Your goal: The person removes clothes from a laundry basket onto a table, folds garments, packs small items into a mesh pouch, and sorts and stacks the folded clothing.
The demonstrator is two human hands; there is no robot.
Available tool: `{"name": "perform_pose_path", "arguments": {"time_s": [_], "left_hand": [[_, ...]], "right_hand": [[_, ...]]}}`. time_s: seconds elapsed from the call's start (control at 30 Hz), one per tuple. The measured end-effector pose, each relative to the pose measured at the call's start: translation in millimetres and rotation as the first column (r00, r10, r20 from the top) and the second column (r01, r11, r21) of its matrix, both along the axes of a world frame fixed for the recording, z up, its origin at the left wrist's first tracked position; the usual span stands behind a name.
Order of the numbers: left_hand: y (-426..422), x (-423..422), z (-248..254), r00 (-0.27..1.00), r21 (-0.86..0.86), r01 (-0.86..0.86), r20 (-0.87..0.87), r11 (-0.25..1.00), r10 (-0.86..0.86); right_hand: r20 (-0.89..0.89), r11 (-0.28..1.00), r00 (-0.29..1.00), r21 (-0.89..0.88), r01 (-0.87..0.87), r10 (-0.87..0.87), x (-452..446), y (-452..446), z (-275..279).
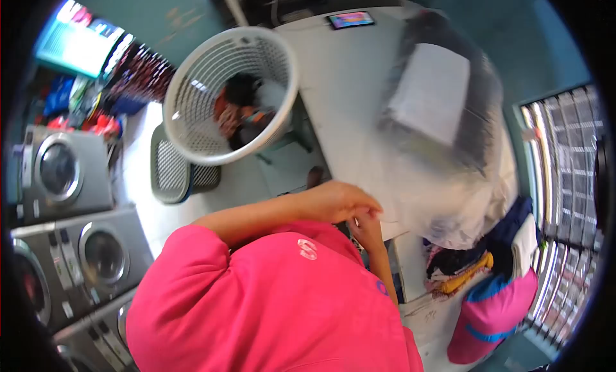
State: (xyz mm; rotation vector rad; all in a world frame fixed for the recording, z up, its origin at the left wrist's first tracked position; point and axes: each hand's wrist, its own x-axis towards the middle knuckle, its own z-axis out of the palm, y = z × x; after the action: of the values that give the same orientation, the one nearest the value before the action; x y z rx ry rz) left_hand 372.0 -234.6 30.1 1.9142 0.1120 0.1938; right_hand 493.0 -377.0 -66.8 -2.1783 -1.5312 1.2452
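Note:
My left hand [341,201] is held in front of my chest, its fingers bent and pressed together. Right beside it, my right hand [366,229] is raised so that the two touch or overlap. Its fingers are curled and partly hidden. Whether anything small lies between the hands cannot be made out. They are close to the near edge of a white table [346,109]. On that table, to the right, lies a clear plastic-wrapped dark bundle [420,38] with a white sheet or folded cloth [431,90] on top.
A white laundry basket [186,125] holding dark and reddish clothes [240,115] stands left of the table. Grey baskets [168,173] are below it. Front-loading machines [102,253] line the left. A phone [350,20] lies at the table's far end. Clothes [459,269] and a pink-blue bundle [491,314] sit right.

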Motion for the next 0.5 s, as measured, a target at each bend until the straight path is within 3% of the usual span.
{"name": "perform_pose_path", "arguments": {"time_s": [0.03,0.07,0.1,0.17,0.23,0.27,0.33,0.4,0.5], "left_hand": [[1.0,-8.8,1.4,0.991,-0.028,-0.134,0.017,0.991,0.134],[1.7,-17.2,1.1,0.965,-0.058,-0.256,0.038,0.965,0.258],[11.6,-25.4,-1.5,0.961,-0.053,-0.273,0.034,0.961,0.274],[12.7,-48.7,-11.6,0.898,-0.022,-0.433,0.072,0.901,0.433],[12.6,-67.6,-16.3,0.847,-0.027,-0.523,0.093,0.852,0.523],[13.2,-77.7,-17.6,0.836,-0.002,-0.548,0.045,0.836,0.548],[12.7,-95.5,-23.2,0.815,0.041,-0.576,-0.057,0.817,0.577],[12.0,-110.3,-30.5,0.815,0.073,-0.567,-0.095,0.82,0.572],[17.5,-129.1,-38.0,0.816,0.127,-0.551,-0.127,0.825,0.564]], "right_hand": [[-0.022,0.999,0.999,0.0,-0.038,0.038,-8.5,1.4,9.1],[-0.434,0.997,0.901,0.078,0.017,0.019,-15.0,3.4,19.0],[-0.763,0.987,0.646,0.121,0.108,0.023,-17.6,14.5,33.7],[-0.935,0.983,0.321,0.175,0.058,0.148,-19.5,25.0,95.3],[-0.889,0.873,0.119,0.458,0.169,0.443,-26.6,38.1,146.6],[-0.83,0.812,-0.017,0.541,0.221,0.557,-33.0,42.3,163.6],[-0.666,0.682,-0.169,0.673,0.285,0.727,-41.4,56.9,204.2],[-0.511,0.536,-0.164,0.783,0.317,0.844,-50.9,66.5,235.7],[-0.393,0.365,0.021,0.871,0.328,0.919,-69.2,83.8,261.2]]}}
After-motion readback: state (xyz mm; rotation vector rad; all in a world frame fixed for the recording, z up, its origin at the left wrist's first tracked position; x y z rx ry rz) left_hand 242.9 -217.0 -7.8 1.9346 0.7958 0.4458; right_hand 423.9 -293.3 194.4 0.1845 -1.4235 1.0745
